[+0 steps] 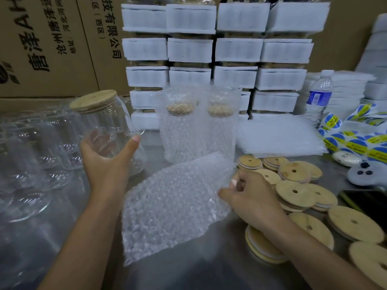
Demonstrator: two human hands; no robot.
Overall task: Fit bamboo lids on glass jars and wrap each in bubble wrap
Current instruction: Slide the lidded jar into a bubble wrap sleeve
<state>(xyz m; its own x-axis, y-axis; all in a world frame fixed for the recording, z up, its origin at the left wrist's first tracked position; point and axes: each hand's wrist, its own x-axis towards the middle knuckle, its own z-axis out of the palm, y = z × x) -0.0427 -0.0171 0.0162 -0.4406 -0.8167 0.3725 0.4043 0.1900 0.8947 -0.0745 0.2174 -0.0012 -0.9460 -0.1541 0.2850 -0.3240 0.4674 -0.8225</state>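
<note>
Right hand [249, 197] pinches the bubble wrap sheet [171, 206] between curled fingers, while left hand [106, 160] fingers wrap the lidded glass jar [104, 126].

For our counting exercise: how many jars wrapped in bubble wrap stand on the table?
2. The left wrapped jar stands behind the bubble wrap sheet; the right wrapped jar stands close beside it. Others may be hidden behind.
</note>
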